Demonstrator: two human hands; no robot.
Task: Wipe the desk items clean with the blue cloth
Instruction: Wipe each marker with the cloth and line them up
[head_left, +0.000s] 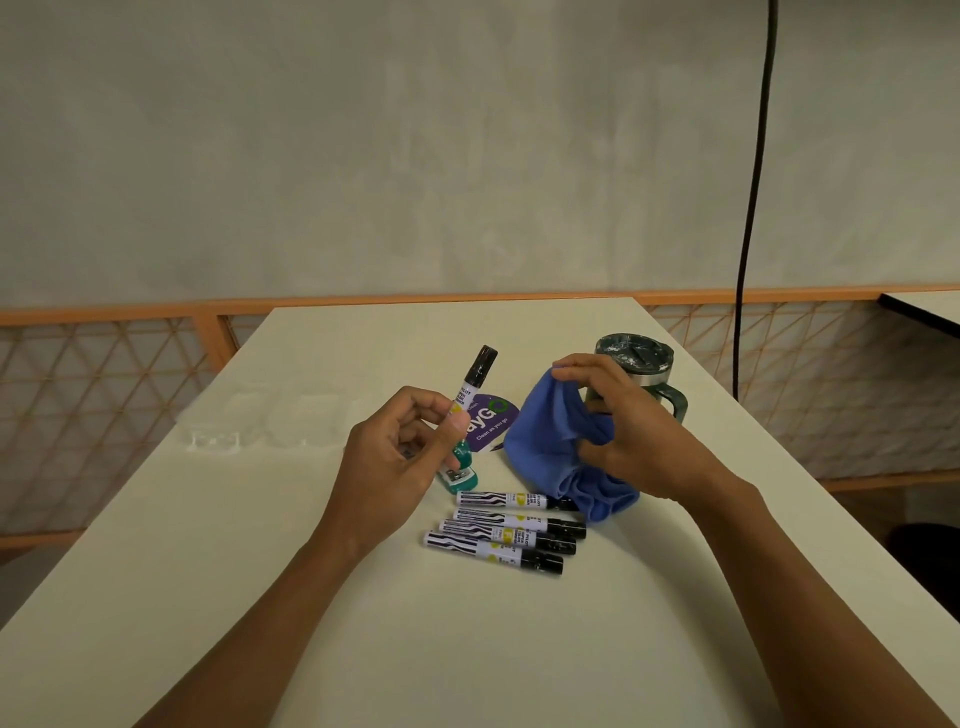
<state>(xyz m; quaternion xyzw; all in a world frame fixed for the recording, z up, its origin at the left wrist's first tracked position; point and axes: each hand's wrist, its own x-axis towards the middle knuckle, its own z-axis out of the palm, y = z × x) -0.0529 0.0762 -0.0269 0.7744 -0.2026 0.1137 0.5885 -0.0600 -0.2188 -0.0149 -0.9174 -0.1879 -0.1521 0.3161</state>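
Left hand (395, 457) pinches one marker (474, 384) upright-tilted, cap far; right hand (623, 431) grips the blue cloth (545, 447) — bunched, its lower end on the table (311, 597); four markers (506, 530) lie side by side near the cloth; mug (636, 369) behind the right hand; green stapler (460, 470) beside the left hand — purple sticker (493, 415) beyond.

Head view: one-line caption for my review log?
Left hand holds a marker, right hand grips the blue cloth; four more markers and a mug on the table.

Bunched blue cloth (545, 447) beside four flat markers (498, 534).
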